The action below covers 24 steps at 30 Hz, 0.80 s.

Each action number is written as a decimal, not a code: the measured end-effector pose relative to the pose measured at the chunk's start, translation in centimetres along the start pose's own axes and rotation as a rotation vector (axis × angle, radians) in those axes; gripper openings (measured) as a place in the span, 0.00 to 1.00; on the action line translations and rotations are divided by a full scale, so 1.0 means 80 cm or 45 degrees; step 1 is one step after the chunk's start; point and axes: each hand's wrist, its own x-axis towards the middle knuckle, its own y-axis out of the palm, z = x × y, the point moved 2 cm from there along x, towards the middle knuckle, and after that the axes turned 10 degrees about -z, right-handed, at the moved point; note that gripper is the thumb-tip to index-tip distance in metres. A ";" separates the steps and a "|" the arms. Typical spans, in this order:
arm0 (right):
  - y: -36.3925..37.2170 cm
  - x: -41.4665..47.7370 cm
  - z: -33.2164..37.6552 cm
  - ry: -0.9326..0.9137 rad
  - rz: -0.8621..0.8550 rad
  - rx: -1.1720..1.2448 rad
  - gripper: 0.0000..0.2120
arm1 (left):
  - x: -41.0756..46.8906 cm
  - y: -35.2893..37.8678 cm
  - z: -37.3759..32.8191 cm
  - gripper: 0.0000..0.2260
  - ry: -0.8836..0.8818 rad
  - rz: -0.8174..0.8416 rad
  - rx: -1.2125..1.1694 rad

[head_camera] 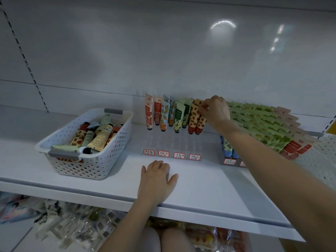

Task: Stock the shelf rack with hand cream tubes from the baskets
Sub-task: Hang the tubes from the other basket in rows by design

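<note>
Seating step: right hand (216,113) has a pinch grip on the strawberry tube (193,116), I think, in the rack (172,143), back row. Left hand (156,179) lies flat and loose on the shelf (209,190). Next up is grabbing another from the basket (81,167).

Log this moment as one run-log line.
phase: placing | right hand: pinches strawberry tube top, back row of clear rack | left hand: flat on shelf | basket: holds loose tubes

left hand (156,177) palm down, fingers relaxed, thumb spread, forearm low, right arm stretched forward, right hand (215,111) raised, fingertips pinching top of strawberry tube (201,121)
</note>
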 end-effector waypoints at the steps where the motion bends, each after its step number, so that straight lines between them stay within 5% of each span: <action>1: 0.000 0.000 -0.001 0.009 0.001 0.014 0.11 | 0.000 0.000 0.000 0.17 0.003 -0.004 0.004; 14: -0.020 -0.009 0.010 -0.043 -0.115 0.207 0.11 | -0.005 -0.017 -0.007 0.13 0.110 -0.138 -0.026; 20: -0.054 -0.015 0.065 -0.061 -0.042 0.494 0.10 | -0.002 -0.115 0.001 0.10 0.184 -0.629 -0.167; 24: -0.051 -0.011 0.126 -0.102 0.178 0.585 0.10 | 0.011 -0.193 0.048 0.08 0.092 -0.785 0.026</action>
